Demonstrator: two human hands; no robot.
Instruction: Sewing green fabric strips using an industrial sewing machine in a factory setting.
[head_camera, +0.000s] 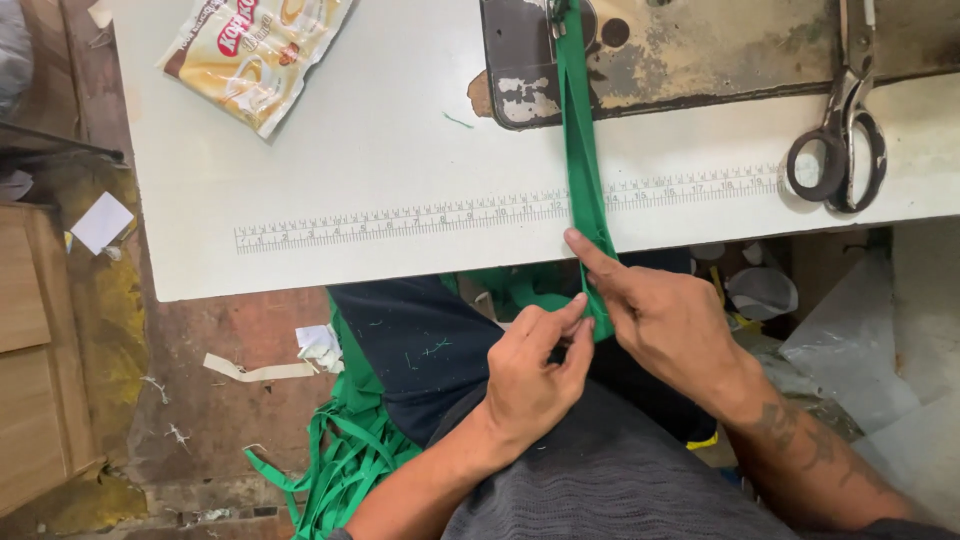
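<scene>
Green strip (583, 150) off the table's (330, 150) front edge — pinched by left hand (535, 370) and right hand (665, 315).

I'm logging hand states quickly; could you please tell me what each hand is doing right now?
Left hand: closed, pinching the green fabric strip.
Right hand: pressing the same strip, forefinger extended.

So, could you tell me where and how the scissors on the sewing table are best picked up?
Take the scissors by their two dark finger loops, coming from the table's near edge. They lie flat with the loops toward the person and the blades pointing away, clear of the green strip held by the left hand and right hand.
</scene>
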